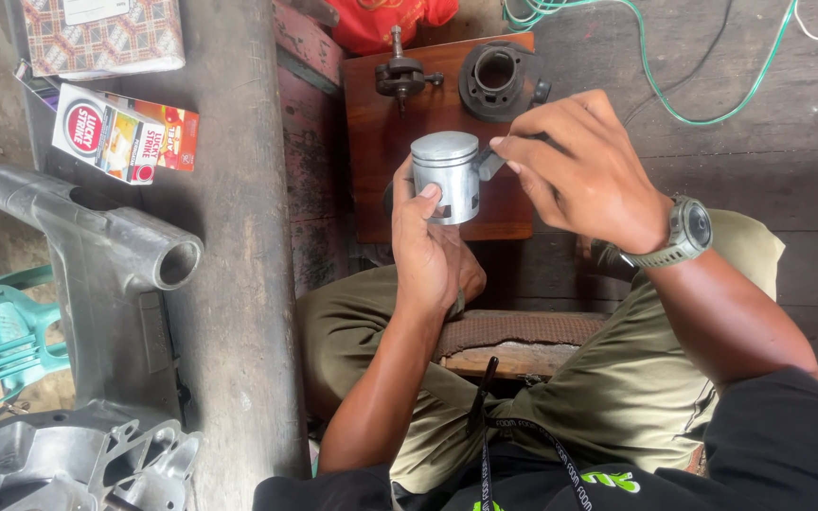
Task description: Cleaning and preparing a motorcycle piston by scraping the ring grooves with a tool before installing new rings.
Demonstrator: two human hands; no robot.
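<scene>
Above our lap, we hold the silver piston upright in our left hand, while our right hand pinches the pin sticking sideways from its right flank.

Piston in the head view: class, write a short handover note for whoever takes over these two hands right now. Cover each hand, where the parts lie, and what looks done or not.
Left hand: grips the silver piston from below, thumb on its skirt.
Right hand: fingertips pinch a small metal pin at the piston's side, partly inserted.
Parts: dark cylinder and crankshaft piece rest on the brown wooden board beyond the piston.
Done: piston lifted, pin started.
Left: pin not fully in; cylinder and crankshaft piece untouched.
</scene>
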